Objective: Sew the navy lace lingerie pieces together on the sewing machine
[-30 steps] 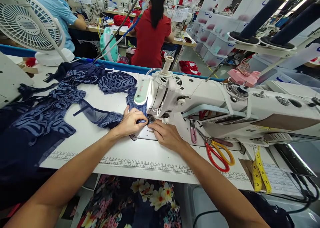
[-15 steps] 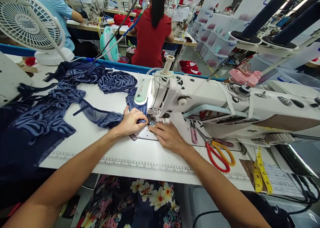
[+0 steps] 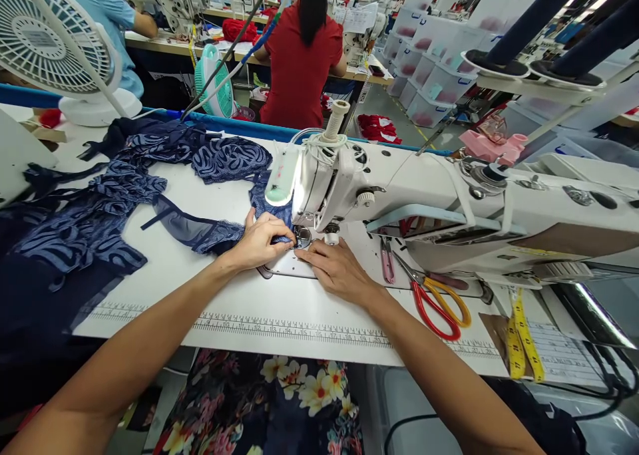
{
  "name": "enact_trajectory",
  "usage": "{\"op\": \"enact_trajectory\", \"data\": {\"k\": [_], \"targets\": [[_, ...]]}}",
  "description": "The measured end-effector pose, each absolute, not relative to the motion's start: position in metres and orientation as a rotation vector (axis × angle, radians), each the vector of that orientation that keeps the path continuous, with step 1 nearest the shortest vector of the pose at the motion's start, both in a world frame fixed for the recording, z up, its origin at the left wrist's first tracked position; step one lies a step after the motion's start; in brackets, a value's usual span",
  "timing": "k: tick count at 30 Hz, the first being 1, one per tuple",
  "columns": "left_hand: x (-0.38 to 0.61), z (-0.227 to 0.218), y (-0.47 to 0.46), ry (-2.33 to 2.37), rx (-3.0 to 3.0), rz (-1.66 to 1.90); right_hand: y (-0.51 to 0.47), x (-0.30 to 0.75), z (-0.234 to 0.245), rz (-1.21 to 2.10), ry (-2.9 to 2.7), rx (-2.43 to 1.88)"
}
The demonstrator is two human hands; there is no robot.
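My left hand [image 3: 263, 241] is closed on a navy lace garment piece [image 3: 272, 199] just left of the sewing machine's needle area. The thumb and fingertips press the fabric's edge close to the presser foot [image 3: 301, 237]. My right hand [image 3: 335, 267] lies flat on the machine bed to the right of the foot, its fingers stretched toward the needle. Whether its fingertips touch the fabric is too small to tell. The white sewing machine [image 3: 394, 175] stands over both hands. Beside my left wrist lies a navy strip with sheer mesh [image 3: 184, 223].
Navy patterned fabric pieces [image 3: 100, 209] are heaped at the left. Right of my hand are pink thread snips [image 3: 387, 261], scissors [image 3: 433, 302] with red and orange handles, and a yellow tape measure [image 3: 519, 335]. A white fan [image 3: 54, 49] stands back left; two people sit beyond.
The view has shifted slightly. Both hands stay almost in the same place by the needle, and the fabric shows no clear movement.
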State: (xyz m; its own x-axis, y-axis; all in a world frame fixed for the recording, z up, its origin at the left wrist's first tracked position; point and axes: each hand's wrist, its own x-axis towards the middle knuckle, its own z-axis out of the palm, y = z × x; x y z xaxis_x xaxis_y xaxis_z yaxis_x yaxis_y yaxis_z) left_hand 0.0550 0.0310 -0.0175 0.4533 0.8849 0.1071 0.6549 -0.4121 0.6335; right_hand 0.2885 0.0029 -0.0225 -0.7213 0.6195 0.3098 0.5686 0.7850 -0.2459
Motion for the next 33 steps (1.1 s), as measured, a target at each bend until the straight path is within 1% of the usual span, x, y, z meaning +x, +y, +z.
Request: {"op": "enact_trajectory", "data": {"k": [21,23,29,33], "targets": [[0.056,-0.015,0.027,1.276,2.252,0.600,0.002,0.288,-0.020,0.160,-2.611,-0.883],[0.054,-0.014,0.024,1.266,2.344,0.605,0.002,0.288,-0.019,0.166,-2.615,-0.885],[0.051,-0.003,0.009,1.099,2.869,0.576,0.001,0.289,-0.016,0.185,-2.637,-0.906],[0.052,-0.002,0.002,1.073,2.934,0.547,0.002,0.286,-0.015,0.242,-2.468,-0.979]]}}
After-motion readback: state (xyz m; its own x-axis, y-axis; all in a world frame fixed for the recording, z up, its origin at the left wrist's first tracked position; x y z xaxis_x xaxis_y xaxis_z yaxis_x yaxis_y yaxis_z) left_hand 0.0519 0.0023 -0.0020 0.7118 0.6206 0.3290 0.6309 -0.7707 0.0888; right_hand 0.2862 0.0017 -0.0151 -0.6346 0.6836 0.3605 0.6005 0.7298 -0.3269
